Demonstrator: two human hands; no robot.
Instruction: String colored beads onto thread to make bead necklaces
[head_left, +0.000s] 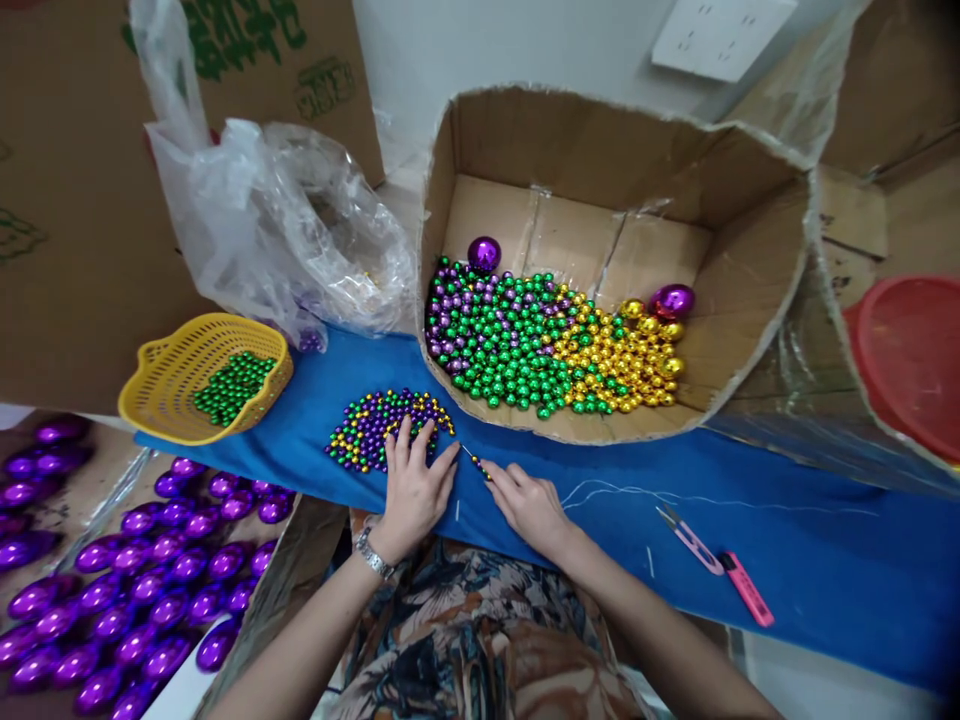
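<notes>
My left hand lies with fingers spread over a pile of small purple, green and gold beads on the blue cloth. In my right hand is a thin needle, pinched between thumb and fingers, its tip pointing toward the pile. A few gold and dark beads sit on the needle close to the fingertips. White thread trails from behind the right hand across the cloth to the right. The left thumb is near the needle's tip; whether they touch I cannot tell.
Beyond the beads stands a cut-down cardboard box holding larger beads. A yellow basket with green beads is at left. Pink-handled scissors and a pink box cutter lie at right. Purple ornaments fill the lower left.
</notes>
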